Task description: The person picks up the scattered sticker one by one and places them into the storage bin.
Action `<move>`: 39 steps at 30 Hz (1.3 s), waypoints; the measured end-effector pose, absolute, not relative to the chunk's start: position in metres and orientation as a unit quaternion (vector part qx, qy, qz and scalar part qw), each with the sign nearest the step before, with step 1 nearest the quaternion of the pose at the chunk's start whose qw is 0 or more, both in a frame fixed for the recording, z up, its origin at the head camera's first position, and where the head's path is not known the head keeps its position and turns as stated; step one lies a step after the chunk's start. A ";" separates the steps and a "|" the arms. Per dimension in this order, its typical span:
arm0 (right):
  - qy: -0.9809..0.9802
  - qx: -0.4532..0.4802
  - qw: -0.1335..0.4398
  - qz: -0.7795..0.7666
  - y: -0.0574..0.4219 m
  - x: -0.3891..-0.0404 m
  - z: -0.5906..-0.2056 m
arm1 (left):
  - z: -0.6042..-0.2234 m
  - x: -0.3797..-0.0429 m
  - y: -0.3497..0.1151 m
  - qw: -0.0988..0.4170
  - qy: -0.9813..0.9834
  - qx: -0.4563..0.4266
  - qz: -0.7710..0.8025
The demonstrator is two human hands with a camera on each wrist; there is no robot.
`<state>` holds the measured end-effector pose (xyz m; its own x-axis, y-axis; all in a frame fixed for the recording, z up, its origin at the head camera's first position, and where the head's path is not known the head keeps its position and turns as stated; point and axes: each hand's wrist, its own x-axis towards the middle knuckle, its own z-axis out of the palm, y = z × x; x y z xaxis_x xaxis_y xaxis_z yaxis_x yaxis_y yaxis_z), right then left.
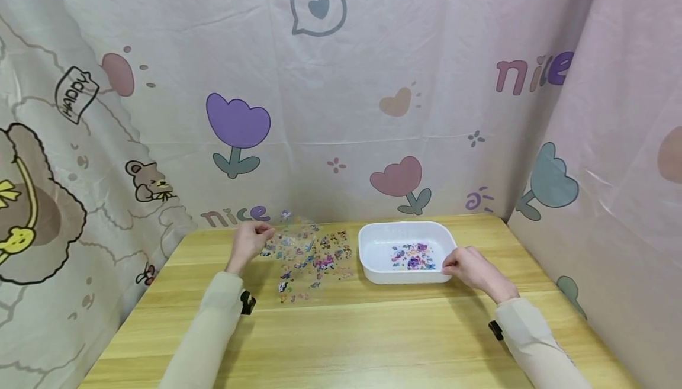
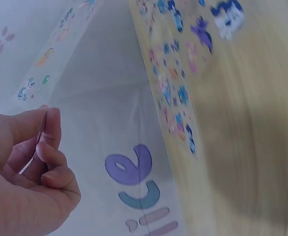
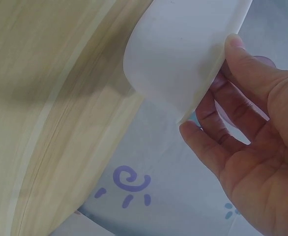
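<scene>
At the left of the table, my left hand (image 1: 250, 244) pinches the corner of a clear sticker sheet (image 2: 48, 61) between thumb and fingers. That sheet is raised above the wood, tilted, with small colourful cartoon stickers along it. Below it lie more clear sticker sheets (image 1: 327, 261), overlapping so that their number cannot be told. My right hand (image 1: 474, 270) grips the right front rim of a white plastic tub (image 1: 405, 277), thumb on one side and fingers on the other in the right wrist view. Inside the tub lie purple, pink and blue stickers (image 1: 413, 257).
The wooden table (image 1: 341, 341) carries everything. A printed cloth (image 1: 335, 81) hangs close behind its back edge and along both sides. Dark straps or devices show under both sleeves, at the left wrist (image 1: 247, 302) and the right wrist (image 1: 496, 330).
</scene>
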<state>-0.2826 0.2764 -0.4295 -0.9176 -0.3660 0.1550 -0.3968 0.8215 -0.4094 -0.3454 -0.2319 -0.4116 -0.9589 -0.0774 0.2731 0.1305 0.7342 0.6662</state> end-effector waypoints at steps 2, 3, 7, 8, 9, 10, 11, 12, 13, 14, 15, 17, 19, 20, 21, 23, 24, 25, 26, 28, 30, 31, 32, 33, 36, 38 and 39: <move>-0.953 0.203 0.035 0.220 0.277 -0.283 -0.430 | -0.412 -0.347 -0.227 0.146 -0.915 -0.018 -0.376; -0.954 0.200 0.035 0.221 0.277 -0.283 -0.431 | -0.413 -0.347 -0.225 0.147 -0.913 -0.019 -0.381; -0.953 0.204 0.034 0.219 0.277 -0.283 -0.431 | -0.417 -0.348 -0.218 0.150 -0.902 -0.016 -0.405; -0.954 0.200 0.032 0.221 0.277 -0.283 -0.431 | -0.418 -0.348 -0.216 0.149 -0.899 -0.014 -0.411; -0.954 0.201 0.032 0.220 0.277 -0.283 -0.431 | -0.419 -0.348 -0.214 0.148 -0.896 -0.010 -0.418; -0.954 0.201 0.031 0.221 0.277 -0.283 -0.431 | -0.420 -0.348 -0.212 0.146 -0.893 -0.007 -0.426; -0.954 0.201 0.031 0.221 0.276 -0.282 -0.431 | -0.421 -0.348 -0.210 0.144 -0.890 -0.003 -0.433; -0.954 0.201 0.030 0.222 0.276 -0.282 -0.431 | -0.422 -0.348 -0.208 0.140 -0.888 0.000 -0.439; -0.954 0.200 0.029 0.223 0.276 -0.282 -0.431 | -0.422 -0.348 -0.206 0.137 -0.886 0.005 -0.444; -0.954 0.198 0.029 0.224 0.276 -0.282 -0.431 | -0.423 -0.347 -0.203 0.133 -0.884 0.008 -0.448; -0.954 0.196 0.028 0.225 0.276 -0.282 -0.431 | -0.423 -0.347 -0.201 0.129 -0.881 0.014 -0.454; -0.954 0.194 0.027 0.226 0.276 -0.281 -0.431 | -0.423 -0.347 -0.196 0.123 -0.877 0.019 -0.464; -0.955 0.192 0.026 0.225 0.276 -0.281 -0.431 | -0.422 -0.348 -0.191 0.119 -0.872 0.024 -0.474; -0.955 0.191 0.026 0.225 0.276 -0.281 -0.430 | -0.422 -0.348 -0.188 0.116 -0.869 0.026 -0.481; -0.955 0.191 0.026 0.224 0.276 -0.281 -0.430 | -0.421 -0.348 -0.186 0.115 -0.867 0.026 -0.485; -0.955 0.192 0.027 0.222 0.276 -0.282 -0.430 | -0.419 -0.348 -0.180 0.113 -0.863 0.025 -0.492; -0.956 0.193 0.028 0.221 0.276 -0.282 -0.430 | -0.418 -0.348 -0.177 0.111 -0.861 0.026 -0.495; -0.956 0.193 0.028 0.221 0.276 -0.283 -0.430 | -0.418 -0.348 -0.174 0.109 -0.860 0.026 -0.498; -0.956 0.193 0.027 0.221 0.276 -0.283 -0.430 | -0.417 -0.348 -0.171 0.107 -0.859 0.028 -0.500; -0.956 0.192 0.025 0.221 0.276 -0.283 -0.430 | -0.417 -0.347 -0.166 0.099 -0.853 0.033 -0.511; -0.957 0.188 0.023 0.220 0.276 -0.283 -0.430 | -0.417 -0.347 -0.161 0.094 -0.848 0.039 -0.519; -0.957 0.187 0.022 0.220 0.276 -0.283 -0.430 | -0.418 -0.347 -0.159 0.094 -0.846 0.039 -0.523; -0.958 0.185 0.021 0.219 0.276 -0.283 -0.430 | -0.419 -0.347 -0.156 0.093 -0.843 0.040 -0.528; -0.958 0.185 0.020 0.219 0.275 -0.283 -0.430 | -0.420 -0.346 -0.154 0.093 -0.840 0.040 -0.533; -0.958 0.185 0.022 0.219 0.275 -0.283 -0.430 | -0.422 -0.345 -0.145 0.105 -0.833 0.037 -0.542; -0.957 0.186 0.021 0.221 0.276 -0.283 -0.431 | -0.425 -0.344 -0.138 0.108 -0.827 0.030 -0.551; -0.957 0.185 0.021 0.223 0.276 -0.282 -0.431 | -0.425 -0.343 -0.135 0.107 -0.825 0.026 -0.554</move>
